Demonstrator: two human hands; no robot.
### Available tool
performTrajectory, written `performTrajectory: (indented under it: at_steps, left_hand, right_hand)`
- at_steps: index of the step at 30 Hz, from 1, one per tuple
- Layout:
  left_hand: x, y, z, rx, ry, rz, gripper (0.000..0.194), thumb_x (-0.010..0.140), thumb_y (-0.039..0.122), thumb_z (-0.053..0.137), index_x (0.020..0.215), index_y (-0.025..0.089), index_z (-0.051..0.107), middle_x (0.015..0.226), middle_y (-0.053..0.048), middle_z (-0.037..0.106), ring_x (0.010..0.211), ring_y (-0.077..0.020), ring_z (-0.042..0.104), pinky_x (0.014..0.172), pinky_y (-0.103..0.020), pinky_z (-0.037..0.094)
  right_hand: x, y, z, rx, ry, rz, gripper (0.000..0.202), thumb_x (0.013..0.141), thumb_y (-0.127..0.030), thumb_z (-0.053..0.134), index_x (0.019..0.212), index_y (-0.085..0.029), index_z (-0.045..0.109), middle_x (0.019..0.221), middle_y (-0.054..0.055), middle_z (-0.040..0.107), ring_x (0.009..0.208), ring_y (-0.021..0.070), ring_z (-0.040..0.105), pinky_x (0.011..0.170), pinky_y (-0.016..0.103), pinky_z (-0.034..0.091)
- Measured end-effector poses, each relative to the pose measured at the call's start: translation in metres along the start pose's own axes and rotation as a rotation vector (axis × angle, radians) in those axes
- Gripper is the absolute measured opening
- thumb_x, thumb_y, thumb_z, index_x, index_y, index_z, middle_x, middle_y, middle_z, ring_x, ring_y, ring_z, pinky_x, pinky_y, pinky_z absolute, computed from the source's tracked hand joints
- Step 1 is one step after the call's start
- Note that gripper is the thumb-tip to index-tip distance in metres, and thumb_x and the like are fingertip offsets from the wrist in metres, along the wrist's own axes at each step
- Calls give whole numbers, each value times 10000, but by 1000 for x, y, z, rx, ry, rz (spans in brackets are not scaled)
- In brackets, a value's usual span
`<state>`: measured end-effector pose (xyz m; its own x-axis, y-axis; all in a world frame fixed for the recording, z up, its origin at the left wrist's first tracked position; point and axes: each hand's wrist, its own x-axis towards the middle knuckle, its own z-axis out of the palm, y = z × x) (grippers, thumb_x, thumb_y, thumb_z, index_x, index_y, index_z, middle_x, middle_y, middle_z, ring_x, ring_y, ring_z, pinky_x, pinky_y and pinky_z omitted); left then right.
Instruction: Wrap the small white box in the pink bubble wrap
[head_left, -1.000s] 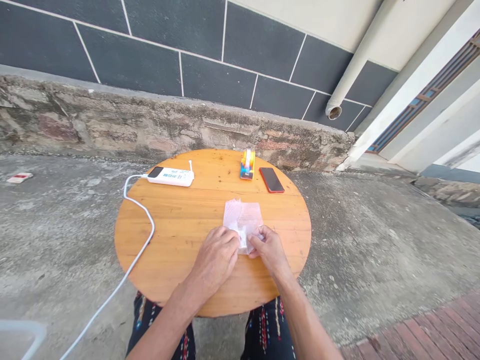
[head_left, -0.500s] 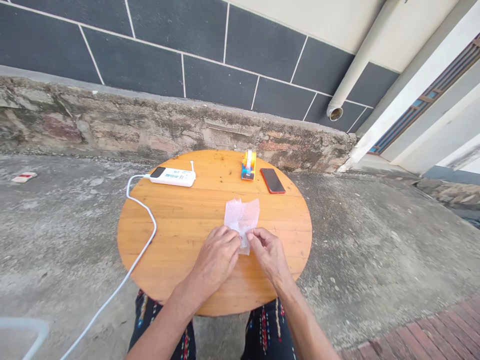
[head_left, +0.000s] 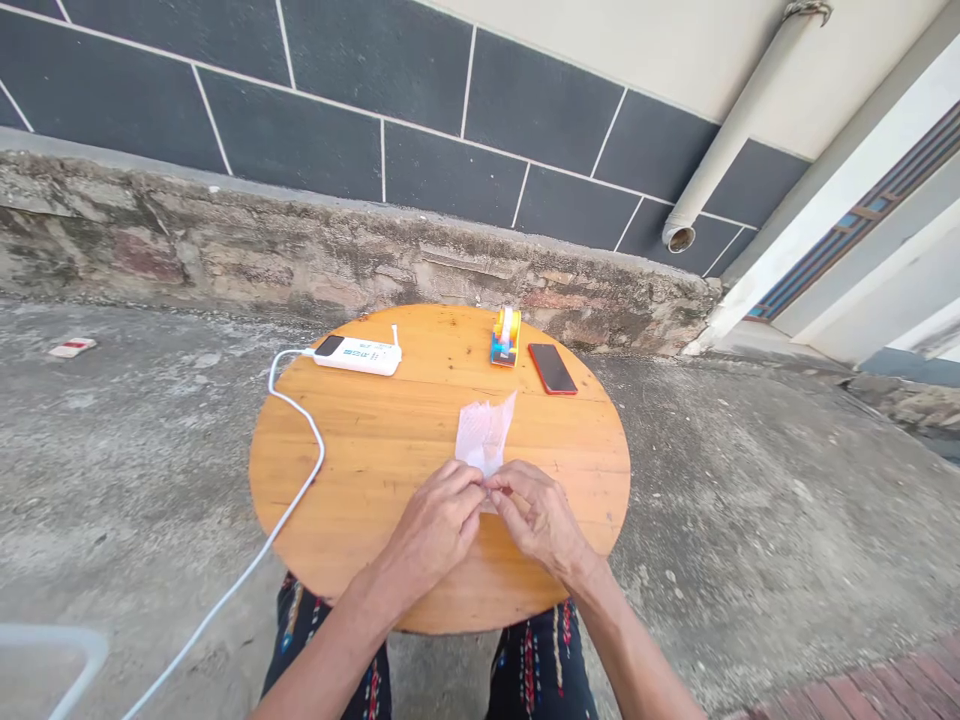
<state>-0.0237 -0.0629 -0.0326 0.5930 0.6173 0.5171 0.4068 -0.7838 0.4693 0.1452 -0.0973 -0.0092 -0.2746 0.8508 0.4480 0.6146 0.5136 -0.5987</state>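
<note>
A thin, pinkish-white translucent sheet (head_left: 481,436), which looks like bubble wrap, lies creased near the middle of the round wooden table. My left hand (head_left: 448,507) is closed on its near left side, fingers curled. From the right, my right hand (head_left: 536,510) pinches the same sheet between thumb and forefinger. The fingertips of both hands nearly meet over the sheet's near part and cover most of it. Whether anything is wrapped inside cannot be seen.
On the wooden table (head_left: 360,450) stands a yellow and blue tape dispenser (head_left: 505,338). Right of it lies a red-edged phone (head_left: 553,369). A white device (head_left: 358,355) sits at the far left, its white cable (head_left: 321,440) running off the table's left side. Behind is a stone-based wall (head_left: 300,265).
My right hand has moved left, towards my left hand. The sheet's right side has folded inward, so it looks narrower. The whole view has shifted slightly.
</note>
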Motion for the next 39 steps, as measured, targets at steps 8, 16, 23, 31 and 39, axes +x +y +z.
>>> performTrajectory:
  at_steps: [8,16,23,31,39]
  left_hand:
    - [-6,-1,1,35,46,-20,233,837,45,438,862,167,636,1022,-83,562,974,-223,501,840,-381,454]
    - [-5,2,-10,-168,51,-90,284,776,18,466,985,182,567,973,-45,599,947,-190,540,840,-326,444]
    - [-3,4,-6,-169,55,-93,206,861,81,451,985,201,565,961,-36,608,945,-193,529,814,-323,426]
    - [4,10,8,-73,174,-264,111,841,123,528,761,194,557,798,-15,609,833,-194,529,728,-312,425]
    - [7,11,12,-13,159,-250,151,824,69,492,773,195,557,824,-14,591,850,-194,511,737,-319,423]
  right_hand:
    - [-6,10,-1,-28,-43,42,429,872,-103,464,1287,-210,442,973,33,617,884,170,566,853,325,428]
    - [-3,16,5,-21,-57,92,465,882,-113,453,1330,-228,405,936,21,611,854,166,561,822,316,436]
    - [2,12,0,-94,-161,92,592,858,-98,494,1401,-244,310,974,12,602,845,158,541,841,315,411]
    - [12,5,-10,-229,-304,45,689,825,-53,452,1448,-199,195,1042,38,633,845,192,554,823,331,406]
    - [22,17,-17,-145,-363,0,662,803,-6,399,1432,-146,244,1023,71,653,875,186,587,830,320,442]
